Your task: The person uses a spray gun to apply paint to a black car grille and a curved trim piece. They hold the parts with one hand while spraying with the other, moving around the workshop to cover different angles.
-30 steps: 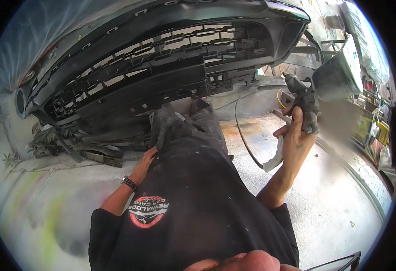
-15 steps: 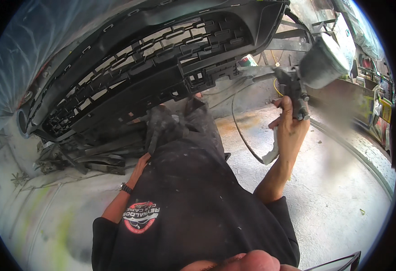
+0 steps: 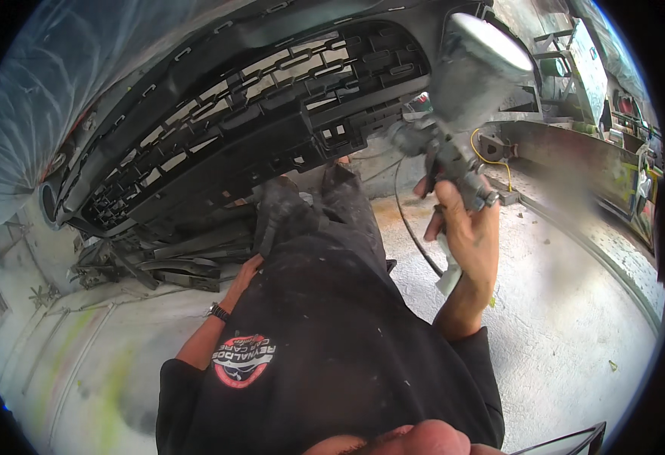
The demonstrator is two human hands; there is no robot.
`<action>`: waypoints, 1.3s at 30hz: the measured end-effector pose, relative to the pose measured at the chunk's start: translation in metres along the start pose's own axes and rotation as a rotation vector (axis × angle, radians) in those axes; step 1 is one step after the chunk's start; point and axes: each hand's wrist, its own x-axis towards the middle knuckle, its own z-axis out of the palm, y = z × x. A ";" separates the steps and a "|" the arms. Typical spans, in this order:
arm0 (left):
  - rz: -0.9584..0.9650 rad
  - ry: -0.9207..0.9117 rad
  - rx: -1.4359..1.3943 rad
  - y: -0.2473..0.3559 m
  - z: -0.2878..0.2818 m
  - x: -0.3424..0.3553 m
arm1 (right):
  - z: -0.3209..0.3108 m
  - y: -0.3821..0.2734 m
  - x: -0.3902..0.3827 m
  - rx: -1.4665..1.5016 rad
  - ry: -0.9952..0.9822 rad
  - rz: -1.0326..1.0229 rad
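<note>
My right hand (image 3: pixel 465 231) is closed around a grey spray gun (image 3: pixel 450 163), with a grey cup (image 3: pixel 476 72) on top and a white cloudy patch on its lid. A dark hose (image 3: pixel 416 233) hangs from the gun's lower end. The gun is in front of a black car bumper with a mesh grille (image 3: pixel 226 163); whether they touch I cannot tell. My left hand (image 3: pixel 245 274) rests at my side against my dark clothing (image 3: pixel 287 288), fingers apparently loosely extended with nothing visible in them.
Plastic sheeting (image 3: pixel 37 114) hangs at upper left. Dark loose parts (image 3: pixel 165 258) lie below the bumper. At right are a metal ledge (image 3: pixel 575 152) with containers and a yellow cord (image 3: pixel 491 161). The paint-stained, dusty pale floor (image 3: pixel 560 296) surrounds me.
My right hand and the spray gun have moved left, the cup rising in front of the bumper's right part. My view has shifted slightly. My left hand stays at my side.
</note>
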 end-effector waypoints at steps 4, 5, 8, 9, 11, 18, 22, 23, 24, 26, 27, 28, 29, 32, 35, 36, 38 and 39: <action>-0.003 0.003 -0.010 -0.001 0.002 0.002 | 0.002 -0.015 0.011 -0.116 0.196 -0.055; -0.004 0.005 -0.009 -0.002 0.002 0.003 | 0.001 -0.016 0.012 -0.137 0.211 -0.057; -0.004 0.013 -0.011 -0.004 0.002 0.007 | 0.005 -0.014 0.011 -0.097 0.153 -0.083; -0.006 0.016 -0.010 -0.005 0.002 0.009 | 0.006 -0.013 0.010 -0.065 0.115 -0.095; -0.006 0.017 -0.007 -0.005 0.002 0.011 | 0.008 -0.013 0.008 0.011 -0.008 -0.063; -0.022 0.022 0.021 0.003 0.002 0.026 | -0.010 -0.013 0.029 -0.004 0.132 -0.158; -0.062 0.021 0.028 0.019 0.006 0.036 | -0.055 -0.006 0.052 -0.083 0.144 -0.146; -0.083 0.017 0.036 0.021 0.007 0.041 | -0.065 -0.005 0.057 -0.064 0.106 -0.128; -0.105 0.013 0.044 0.025 0.009 0.046 | -0.073 0.000 0.062 -0.066 0.049 -0.118; -0.145 0.002 0.061 0.036 0.008 0.051 | -0.089 0.010 0.071 -0.068 -0.060 -0.102; -0.156 0.002 0.067 0.043 0.008 0.054 | -0.095 0.017 0.076 -0.067 -0.129 -0.092; -0.176 -0.003 0.071 0.051 0.007 0.053 | -0.099 0.024 0.080 -0.035 -0.195 -0.059; -0.194 -0.008 0.067 0.061 0.006 0.056 | -0.101 0.031 0.084 -0.005 -0.257 -0.026; -0.245 -0.018 0.064 0.091 0.001 0.059 | -0.103 0.027 0.094 0.117 -0.412 0.038; -0.295 -0.021 0.067 0.115 -0.003 0.062 | -0.108 0.028 0.110 0.092 -0.460 0.037; -0.304 -0.022 0.063 0.122 -0.004 0.063 | -0.109 0.029 0.116 0.043 -0.442 -0.012; -0.326 -0.026 0.065 0.131 -0.007 0.068 | -0.107 0.032 0.126 -0.054 -0.397 -0.109; -0.334 -0.031 0.065 0.134 -0.010 0.070 | -0.106 0.037 0.128 -0.085 -0.398 -0.131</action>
